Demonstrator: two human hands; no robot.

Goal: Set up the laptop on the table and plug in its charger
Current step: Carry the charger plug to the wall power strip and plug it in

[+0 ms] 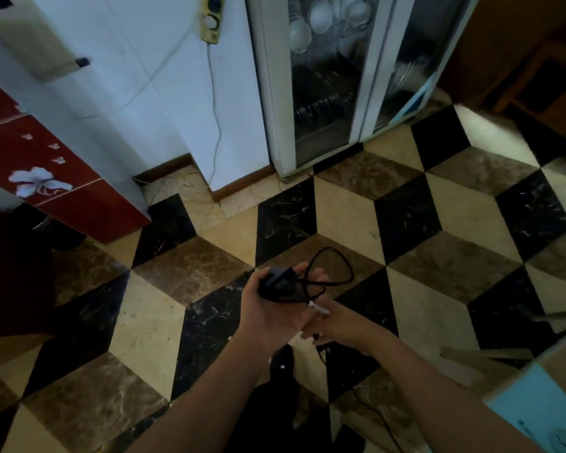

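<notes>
1. At the far left we are seeing a red cabinet (62,191) with white flowers painted on its panel, standing against the pale wall.
2. A power strip (211,19) is hanging high on that wall, with a thin grey cord (215,125) trailing down from it to the floor.
3. To its right a glass-fronted cupboard (327,93) is standing on the floor; pale bowls (321,18) are sitting on its upper rack, with dark stacked dishes lower down, too dim to make out.
4. We are standing over a floor (340,207) tiled in black, cream and brown diamonds.
5. Our left hand (275,308) is turned palm up in the middle of the view, fingers curling round the black charger brick (276,281), which is lying across the palm above the floor. Its long axis is running roughly from lower left to upper right, though blur is keeping us from saying which end is which.
6. The charger's black cable (337,269) is looping out to the right of the brick, arching above the fingertips, and bundled strands are crossing the palm toward a small white tag (319,308).
7. Our right hand (337,325) is lying just beside and partly under the left, its fingers pinching the cable near the wrist, where a strand is dropping toward the floor.
8. At the lower right a cardboard box (543,387) is showing a pale blue item inside.
</notes>
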